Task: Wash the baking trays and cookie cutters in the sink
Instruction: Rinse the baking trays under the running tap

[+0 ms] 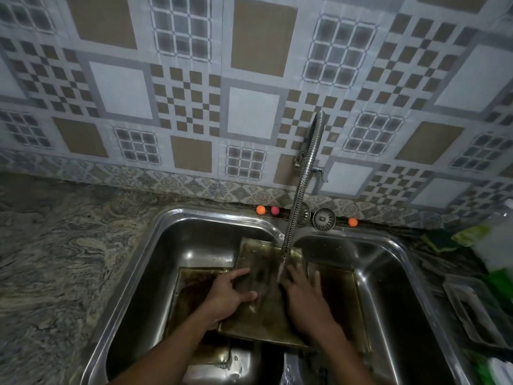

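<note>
A dark, stained baking tray [266, 290] is held over the divider of a double steel sink [155, 245] by two bare hands. The left hand [227, 297] is clamped on the tray's left edge, thumb laid across the top face and fingers curled out of sight beneath. The right hand [304, 295] is pressed flat on the tray's surface with its fingers spread, just below the falling water [280, 270]. The tray is tilted, its far end raised toward the wall and its near edge low, above the divider.

Two more trays are seen beneath it: one [194, 295] lying in the left basin, brown with residue, and another [344, 295] resting in the right basin, partly hidden by the right forearm. No cookie cutters can be made out (the basins are dim).

The water is delivered by a flexible ribbed metal faucet [302, 179] mounted on the patterned tile wall [249, 65]. Behind the sink, two sink strainers [323, 218] are propped on the ledge, with small orange and pink balls [261, 209] beside them. Marbled countertop [55, 259] lies to the left; a clear plastic container [477, 309] sits on the right, with blurred green items [472, 234] beyond it.
</note>
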Motion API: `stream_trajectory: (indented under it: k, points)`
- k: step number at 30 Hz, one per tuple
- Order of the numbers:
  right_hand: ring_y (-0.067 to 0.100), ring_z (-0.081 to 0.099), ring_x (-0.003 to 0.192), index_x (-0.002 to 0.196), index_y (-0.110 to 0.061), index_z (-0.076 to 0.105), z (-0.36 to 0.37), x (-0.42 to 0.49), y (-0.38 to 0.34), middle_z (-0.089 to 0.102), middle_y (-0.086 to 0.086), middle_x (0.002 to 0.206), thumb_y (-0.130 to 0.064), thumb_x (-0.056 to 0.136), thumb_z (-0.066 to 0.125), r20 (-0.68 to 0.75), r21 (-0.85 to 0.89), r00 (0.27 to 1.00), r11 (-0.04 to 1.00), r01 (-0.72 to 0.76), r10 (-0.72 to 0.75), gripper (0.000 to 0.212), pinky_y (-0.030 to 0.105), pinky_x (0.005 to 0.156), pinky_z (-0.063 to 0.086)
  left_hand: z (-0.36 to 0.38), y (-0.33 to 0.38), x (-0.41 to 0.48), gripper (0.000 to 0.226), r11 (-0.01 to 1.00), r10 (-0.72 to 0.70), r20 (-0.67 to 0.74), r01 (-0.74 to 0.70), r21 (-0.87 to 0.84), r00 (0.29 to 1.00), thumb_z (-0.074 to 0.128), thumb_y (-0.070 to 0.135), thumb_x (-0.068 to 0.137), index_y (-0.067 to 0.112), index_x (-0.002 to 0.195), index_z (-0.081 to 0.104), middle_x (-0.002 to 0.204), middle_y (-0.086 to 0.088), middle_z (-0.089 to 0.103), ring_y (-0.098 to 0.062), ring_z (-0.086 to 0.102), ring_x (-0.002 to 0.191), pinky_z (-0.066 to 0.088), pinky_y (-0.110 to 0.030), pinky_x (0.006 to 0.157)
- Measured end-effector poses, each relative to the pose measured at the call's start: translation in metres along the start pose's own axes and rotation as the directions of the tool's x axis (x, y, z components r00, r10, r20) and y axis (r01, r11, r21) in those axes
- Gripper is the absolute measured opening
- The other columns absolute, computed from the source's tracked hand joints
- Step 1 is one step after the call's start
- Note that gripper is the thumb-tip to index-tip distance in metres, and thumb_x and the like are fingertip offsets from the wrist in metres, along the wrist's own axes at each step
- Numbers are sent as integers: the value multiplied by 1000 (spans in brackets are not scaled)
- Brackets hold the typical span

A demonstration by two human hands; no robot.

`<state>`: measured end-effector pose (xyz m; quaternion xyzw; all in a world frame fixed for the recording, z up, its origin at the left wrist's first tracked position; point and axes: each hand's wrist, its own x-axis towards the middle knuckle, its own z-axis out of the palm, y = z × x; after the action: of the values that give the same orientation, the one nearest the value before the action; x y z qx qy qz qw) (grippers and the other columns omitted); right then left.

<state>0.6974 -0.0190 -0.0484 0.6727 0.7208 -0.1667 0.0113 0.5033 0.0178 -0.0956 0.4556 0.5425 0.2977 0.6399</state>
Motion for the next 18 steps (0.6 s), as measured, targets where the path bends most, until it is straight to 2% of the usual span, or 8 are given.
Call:
stream_trajectory:
  k: [2, 5, 9, 10, 12, 14, 16, 18]
  points:
    - [27, 23, 146, 145, -27, 36, 14, 12, -7, 33, 7, 152, -26, 97, 37, 11, 47, 999, 998, 48, -48, 48, 48, 120, 6, -5, -3, 2, 70, 998, 45, -23, -44, 33, 999, 86, 4, 70, 22, 132, 58, 110, 4, 70, -6, 68, 98, 56, -18, 80]
    - [37, 40, 132, 134, -12, 50, 24, 39, -7, 50, 17, 135, -21, 95, 42, -146, 4, 989, 999, -33, 33, 40, 52, 115, 23, -3, -4, 0, 78, 992, 100, -34, -96, 81, 994, 88, 9, 69, 29, 136, 52, 120, 0, 68, -8, 67, 105, 55, -22, 88]
    - [37, 44, 127, 129, -12, 54, 18, 72, -15, 51, 19, 134, -37, 91, 51, -278, 371, 909, 907, -198, 312, 44, 45, 111, 31, 12, 2, -4, 80, 989, 147, -11, -147, 31, 989, 84, 4, 74, 26, 141, 47, 120, 3, 68, -5, 67, 106, 56, -25, 88]
    - [40, 41, 131, 134, -13, 50, 21, 78, -16, 45, 21, 140, -40, 93, 46, -319, 334, 915, 933, -135, 247, 49, 49, 112, 31, 13, 3, -4, 77, 988, 154, -14, -153, 10, 988, 81, 3, 77, 25, 142, 45, 122, 2, 67, -6, 66, 109, 55, -26, 90]
    - [39, 31, 140, 143, -26, 39, 25, 82, -20, 30, 14, 154, -44, 95, 28, -241, 106, 970, 992, 72, -44, 52, 55, 114, 27, 11, 6, -1, 67, 987, 161, -39, -161, 4, 986, 72, 8, 87, 24, 146, 43, 132, 1, 62, -8, 61, 118, 51, -31, 100]
    - [26, 31, 142, 141, -34, 37, 25, 74, -16, 30, -3, 155, -40, 97, 28, -137, 54, 950, 955, 291, -281, 46, 47, 113, 33, 4, 7, 0, 53, 987, 159, -50, -158, 12, 986, 59, 17, 97, 27, 146, 42, 141, 4, 55, -8, 53, 126, 45, -31, 107]
    - [22, 50, 126, 129, -29, 55, 22, 68, -2, 50, -4, 139, -33, 96, 42, -291, 34, 909, 947, 321, -298, 36, 37, 104, 43, 4, 3, 0, 46, 990, 138, -50, -138, 2, 989, 52, 26, 101, 34, 145, 42, 144, 6, 50, -10, 48, 131, 43, -34, 109]
    - [25, 55, 111, 116, -22, 61, 17, 67, 10, 58, 3, 121, -26, 88, 52, -429, 83, 899, 988, 133, -85, 30, 40, 100, 44, 10, -1, 1, 44, 988, 153, -25, -152, 34, 988, 50, 34, 101, 43, 143, 41, 149, 7, 46, -11, 44, 136, 40, -40, 113]
